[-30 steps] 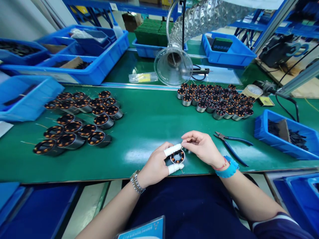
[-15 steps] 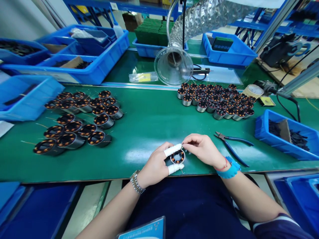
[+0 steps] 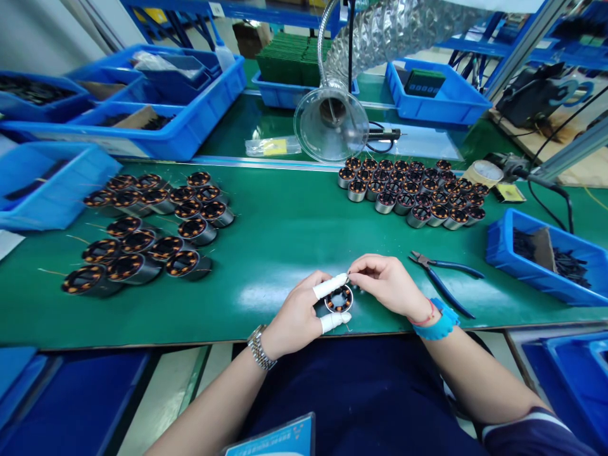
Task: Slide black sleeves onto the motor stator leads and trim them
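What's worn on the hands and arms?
Left hand: white tubular coverings on thumb and one finger, silver-and-gold metal watch. Right hand: thin red cord bracelet, scalloped turquoise wristband; dark navy sleeve with pale stripe.

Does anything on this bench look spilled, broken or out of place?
Nothing plainly stands out. The blue-handled metal pliers lie open on the green worktop near the right hand, but nothing looks visibly spilled or damaged.

A broad bare lane of green counter (image 3: 273,218) runs between the loose left cluster of copper-wound steel rings (image 3: 155,239) and the tight right one (image 3: 410,188). A clear plastic funnel hood (image 3: 308,133) blocks its far end; the left hand (image 3: 294,313) and right hand (image 3: 384,283) its near end. Blue-handled pliers (image 3: 437,285) obstruct the right.
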`<action>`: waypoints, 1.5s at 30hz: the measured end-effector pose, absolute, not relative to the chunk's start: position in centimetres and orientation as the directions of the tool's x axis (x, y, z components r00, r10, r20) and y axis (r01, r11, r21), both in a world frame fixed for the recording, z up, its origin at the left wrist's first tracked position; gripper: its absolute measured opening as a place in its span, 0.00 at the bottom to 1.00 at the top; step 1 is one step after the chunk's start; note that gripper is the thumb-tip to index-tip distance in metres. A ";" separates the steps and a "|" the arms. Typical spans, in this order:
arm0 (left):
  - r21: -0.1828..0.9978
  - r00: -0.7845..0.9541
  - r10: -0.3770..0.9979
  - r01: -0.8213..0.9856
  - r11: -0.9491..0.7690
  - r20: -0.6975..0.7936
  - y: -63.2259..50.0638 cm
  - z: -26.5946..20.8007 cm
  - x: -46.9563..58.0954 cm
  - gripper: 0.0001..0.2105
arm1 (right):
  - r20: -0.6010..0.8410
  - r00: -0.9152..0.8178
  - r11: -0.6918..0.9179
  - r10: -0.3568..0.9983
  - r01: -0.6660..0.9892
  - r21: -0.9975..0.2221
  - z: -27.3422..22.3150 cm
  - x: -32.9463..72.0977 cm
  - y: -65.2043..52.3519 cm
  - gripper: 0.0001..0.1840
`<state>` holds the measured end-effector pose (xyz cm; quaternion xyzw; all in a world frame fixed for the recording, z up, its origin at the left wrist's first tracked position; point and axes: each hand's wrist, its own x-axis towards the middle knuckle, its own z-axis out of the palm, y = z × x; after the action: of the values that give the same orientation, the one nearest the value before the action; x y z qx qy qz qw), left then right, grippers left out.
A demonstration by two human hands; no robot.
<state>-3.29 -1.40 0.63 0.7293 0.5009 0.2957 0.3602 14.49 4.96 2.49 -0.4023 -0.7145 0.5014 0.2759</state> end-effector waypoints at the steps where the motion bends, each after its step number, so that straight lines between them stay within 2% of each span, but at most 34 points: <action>1: 0.822 0.323 0.944 0.517 -0.239 0.071 -1.4 0.6 -3.3 0.24 | -0.009 -0.524 0.175 0.851 0.300 -0.938 2.5 14.5 5.0 0.05; 4: 0.820 0.319 0.945 0.520 -0.237 0.070 -1.4 0.6 -3.3 0.24 | 0.011 -0.533 0.209 0.846 0.313 -0.927 2.4 14.5 4.9 0.05; 7: 0.820 0.324 0.943 0.518 -0.244 0.077 -1.3 0.6 -3.4 0.25 | 0.138 -0.560 0.377 0.817 0.339 -0.862 2.2 14.5 4.9 0.05; 10: 0.816 0.336 0.938 0.518 -0.258 0.084 -1.2 0.5 -3.4 0.25 | 0.322 -0.677 0.682 0.662 0.367 -0.633 1.8 14.6 5.0 0.09; 12: 0.804 0.345 0.935 0.533 -0.265 0.080 -1.2 0.5 -3.4 0.24 | 0.346 -0.779 0.819 0.523 0.347 -0.456 1.5 14.8 5.0 0.12; 14: 0.790 0.335 0.940 0.557 -0.257 0.069 -1.2 0.6 -3.4 0.24 | 0.327 -0.820 0.855 0.470 0.330 -0.401 1.5 15.0 5.1 0.13; 15: 0.786 0.318 0.946 0.568 -0.242 0.061 -1.3 0.6 -3.4 0.25 | 0.325 -0.806 0.835 0.495 0.338 -0.435 1.6 15.1 5.2 0.13; 17: 0.788 0.270 0.962 0.584 -0.194 0.037 -1.3 0.6 -3.3 0.28 | 0.273 -0.733 0.704 0.624 0.374 -0.604 2.1 15.2 5.3 0.11; 19: 0.794 0.237 0.972 0.589 -0.149 0.006 -1.4 0.6 -3.3 0.29 | 0.073 -0.669 0.444 0.740 0.403 -0.800 2.8 15.1 5.4 0.12; 20: 0.795 0.231 0.973 0.591 -0.135 -0.007 -1.4 0.6 -3.2 0.29 | -0.052 -0.656 0.301 0.753 0.413 -0.859 3.1 15.0 5.5 0.13; 22: 0.793 0.226 0.974 0.596 -0.125 -0.016 -1.4 0.6 -3.2 0.28 | -0.232 -0.647 0.090 0.727 0.424 -0.901 3.5 14.7 5.7 0.14; 24: 0.787 0.221 0.975 0.604 -0.128 -0.011 -1.4 0.7 -3.2 0.28 | -0.297 -0.635 -0.015 0.713 0.410 -0.912 3.6 14.4 5.8 0.13; 28: 0.773 0.220 0.975 0.620 -0.136 -0.006 -1.5 0.8 -3.2 0.28 | -0.319 -0.597 -0.092 0.736 0.378 -0.921 3.3 14.1 5.8 0.10; 35: 0.736 0.185 0.980 0.654 -0.175 0.068 -1.9 0.0 -2.8 0.25 | -0.244 -0.477 -0.029 0.844 0.414 -0.910 2.5 13.5 5.0 0.08; 37: 0.757 0.185 0.979 0.627 -0.182 0.082 -2.1 0.1 -2.8 0.24 | -0.256 -0.437 -0.049 0.862 0.432 -0.901 2.6 13.6 4.6 0.09; 39: 0.829 0.195 0.980 0.541 -0.139 0.038 -2.4 0.4 -3.1 0.24 | -0.261 -0.472 -0.039 0.842 0.428 -0.903 2.9 14.1 4.3 0.09; 40: 0.880 0.213 0.977 0.465 -0.098 -0.004 -2.5 0.6 -3.3 0.24 | -0.221 -0.505 0.010 0.834 0.415 -0.910 3.2 14.5 4.1 0.09; 42: 0.975 0.281 0.954 0.221 0.038 -0.101 -2.9 1.0 -3.7 0.24 | -0.011 -0.582 0.245 0.813 0.359 -0.900 3.9 15.5 3.9 0.10; 43: 0.990 0.328 0.935 0.065 0.121 -0.136 -3.1 1.1 -3.9 0.24 | 0.139 -0.622 0.410 0.771 0.317 -0.855 4.2 16.0 3.9 0.12; 45: 0.933 0.417 0.895 -0.234 0.272 -0.156 -3.4 1.3 -3.9 0.24 | 0.399 -0.698 0.704 0.595 0.214 -0.677 4.7 16.7 3.8 0.12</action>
<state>-3.95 -3.45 1.29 0.4534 0.3644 0.3981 0.7093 16.72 3.81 4.75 -0.2329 -0.8689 0.3062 0.3114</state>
